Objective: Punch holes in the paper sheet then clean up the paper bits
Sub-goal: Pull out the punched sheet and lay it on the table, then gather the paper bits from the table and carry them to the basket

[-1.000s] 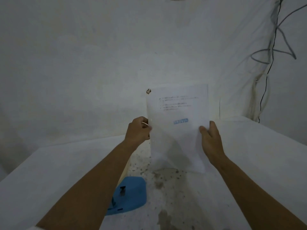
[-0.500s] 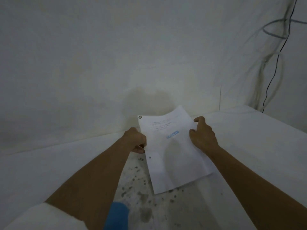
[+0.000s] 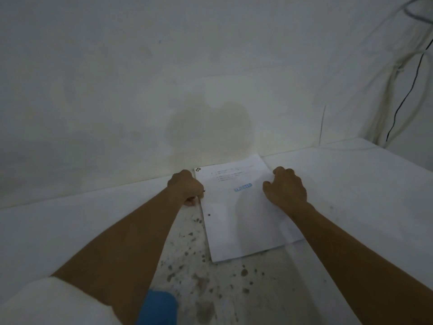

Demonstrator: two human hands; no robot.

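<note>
A white paper sheet [image 3: 236, 221] with a blue stamp and some printed lines lies flat on the white table, near the back wall. One punched hole shows near its left edge. My left hand [image 3: 187, 187] pinches the sheet's left edge with curled fingers. My right hand [image 3: 284, 187] rests on the sheet's right side, fingers bent, pressing it down. The blue hole punch [image 3: 159, 307] sits at the bottom edge of the view, partly hidden by my left arm. Small dark specks [image 3: 192, 252] are scattered on the table below and left of the sheet.
A white cloth covers the table [image 3: 363, 207] and the wall behind it. Black and white cables [image 3: 403, 97] hang at the far right. The table's right edge runs diagonally at right.
The sheet has come down from upright in the air to flat on the table. Both hands moved down and forward with it, and the view tilted so the hole punch is mostly out of frame.
</note>
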